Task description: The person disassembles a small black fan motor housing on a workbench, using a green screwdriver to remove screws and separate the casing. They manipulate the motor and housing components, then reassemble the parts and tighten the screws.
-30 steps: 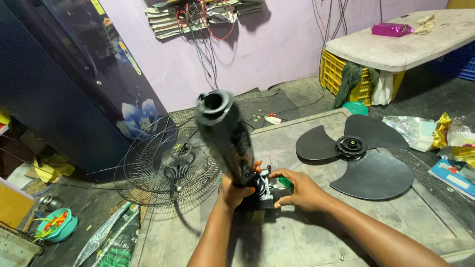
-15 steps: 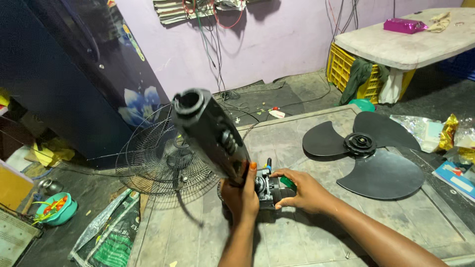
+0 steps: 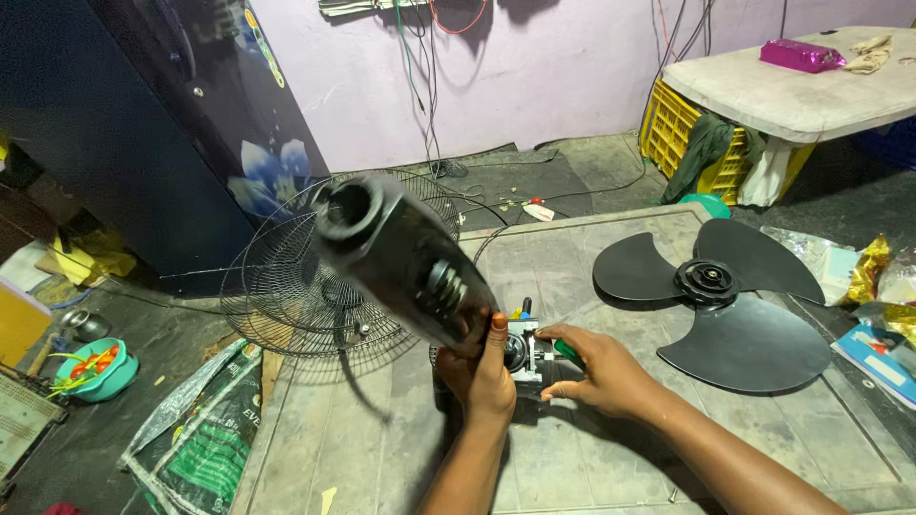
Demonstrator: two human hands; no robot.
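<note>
We see the left hand (image 3: 482, 377) closed around the lower end of a glossy black plastic fan housing (image 3: 401, 262), tilted up and away to the left over the grey concrete slab (image 3: 611, 448). The right hand (image 3: 596, 372) curls its fingers on a small metal motor assembly (image 3: 523, 351) just beside the left, gripping a green-handled tool (image 3: 567, 351) against it. A matte black three-blade propeller (image 3: 720, 300) lies flat to the right; a round wire fan guard (image 3: 305, 286) leans behind.
</note>
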